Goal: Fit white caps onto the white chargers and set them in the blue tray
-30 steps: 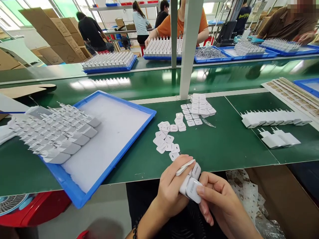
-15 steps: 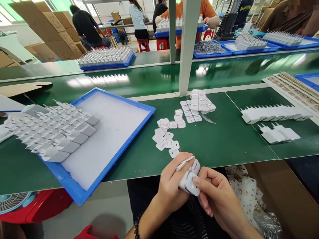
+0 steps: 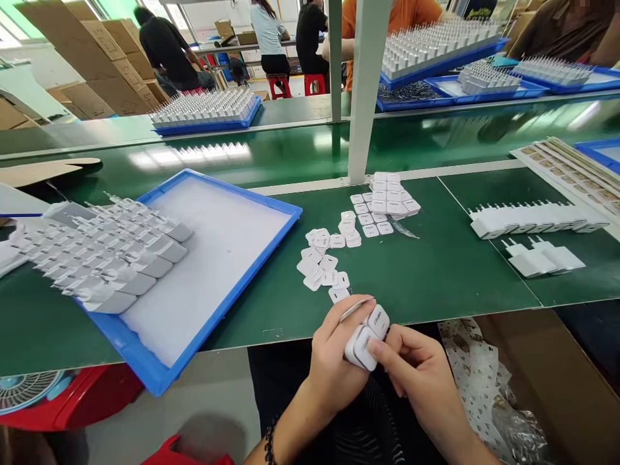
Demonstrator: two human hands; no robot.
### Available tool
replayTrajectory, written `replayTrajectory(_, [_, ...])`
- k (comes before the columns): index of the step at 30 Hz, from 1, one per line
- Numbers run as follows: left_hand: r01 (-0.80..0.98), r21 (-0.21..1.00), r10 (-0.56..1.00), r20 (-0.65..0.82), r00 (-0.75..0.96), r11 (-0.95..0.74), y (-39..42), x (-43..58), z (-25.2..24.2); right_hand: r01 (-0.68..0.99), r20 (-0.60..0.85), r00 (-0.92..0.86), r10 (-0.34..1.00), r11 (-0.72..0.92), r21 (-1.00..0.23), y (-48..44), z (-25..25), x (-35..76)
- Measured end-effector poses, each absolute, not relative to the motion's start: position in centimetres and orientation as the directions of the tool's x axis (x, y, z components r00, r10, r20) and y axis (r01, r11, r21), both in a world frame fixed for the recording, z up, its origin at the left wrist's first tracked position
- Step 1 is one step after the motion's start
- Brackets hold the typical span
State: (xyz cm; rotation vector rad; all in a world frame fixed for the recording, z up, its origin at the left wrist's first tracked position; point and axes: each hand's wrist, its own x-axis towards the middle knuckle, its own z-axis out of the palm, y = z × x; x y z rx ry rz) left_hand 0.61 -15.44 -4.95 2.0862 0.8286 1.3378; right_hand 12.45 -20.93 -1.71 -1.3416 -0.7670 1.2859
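Observation:
My left hand [image 3: 334, 361] is closed around two white plug chargers [image 3: 378, 321], their printed faces turned up. Between its fingers a thin white label piece [image 3: 356, 309] sticks out. My right hand [image 3: 421, 368] has its thumb on the face of the nearer white charger [image 3: 361, 349], with the other fingers curled beside it. The prongs of these chargers are hidden. Just beyond my hands, loose white square label pieces [image 3: 314, 266] lie scattered on the green table [image 3: 436, 278]. Stacked sheets of similar pieces [image 3: 386, 194] lie farther back.
At left, a blue-rimmed tray [image 3: 232, 290] holds rows of white chargers [image 3: 121, 258]. A row of chargers [image 3: 537, 219] and a few loose ones [image 3: 545, 259] lie at right. A white post [image 3: 364, 97] rises behind the labels. Across the bench, a person carries a loaded blue tray [image 3: 445, 61].
My right thumb has shifted slightly left over the nearer charger, and both chargers have tilted so their print shows more. Across the bench, the carried tray has moved right and lower.

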Motion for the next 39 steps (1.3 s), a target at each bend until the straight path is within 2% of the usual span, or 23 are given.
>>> replayTrajectory(3, [0.195,0.727,0.744,0.589,0.314,-0.658,-15.4,0.7,-5.1,-0.185,-0.248,0.281,0.927,-0.201,-0.962,-21.2,-2.0,12.1])
replayTrajectory(8, [0.187,0.754,0.769,0.571,0.286,-0.63,-15.2,0.7,-5.3,-0.236,-0.237,0.289,0.928,-0.171,-0.957,-21.7,-2.8,11.1])
replayTrajectory(13, [0.199,0.698,0.719,0.62,0.314,-0.688,-15.2,0.4,-5.4,-0.295,-0.311,0.212,0.927,-0.243,-0.924,-20.8,-2.5,11.0])
replayTrajectory(16, [0.207,0.652,0.68,0.659,0.321,-0.73,-15.3,0.2,-5.6,-0.265,-0.319,0.194,0.928,-0.263,-0.928,-20.2,-2.1,11.2])
replayTrajectory(23, [0.19,0.727,0.741,0.587,0.327,-0.66,-15.0,-0.2,-6.4,0.046,-0.196,0.25,0.948,-0.214,-0.976,-20.1,-2.4,10.5])
replayTrajectory(27, [0.241,0.687,0.726,0.619,0.3,-0.685,-14.6,-1.3,-5.3,0.077,-0.016,0.124,0.992,-0.026,-0.997,-20.4,-2.9,11.3])
replayTrajectory(30, [0.431,0.479,0.633,0.685,0.36,-0.764,-13.3,-4.1,-2.9,0.139,0.072,0.128,0.989,0.054,-0.989,-20.7,-3.5,12.7])
replayTrajectory(32, [0.594,0.215,0.563,0.661,0.496,-0.775,-11.5,-6.7,-1.0,0.19,0.039,0.176,0.984,0.005,-0.982,-20.8,-4.2,13.8])
replayTrajectory(34, [0.707,-0.12,0.541,0.559,0.628,-0.697,-8.9,-9.5,0.9,0.19,-0.021,0.191,0.981,-0.058,-0.98,-20.7,-5.1,14.6])
replayTrajectory(36, [0.708,-0.403,0.579,0.407,0.706,-0.58,-5.9,-12.1,2.2,0.16,-0.06,0.19,0.98,-0.091,-0.983,-20.5,-5.8,15.1])
replayTrajectory(38, [0.621,-0.59,0.643,0.212,0.736,-0.516,-3.1,-14.3,2.7,0.146,-0.059,0.158,0.986,-0.082,-0.986,-20.5,-6.2,15.4])
replayTrajectory(39, [0.599,-0.614,0.648,0.179,0.74,-0.514,-2.0,-15.2,2.6,0.148,-0.05,0.136,0.989,-0.07,-0.986,-20.5,-6.3,15.4])
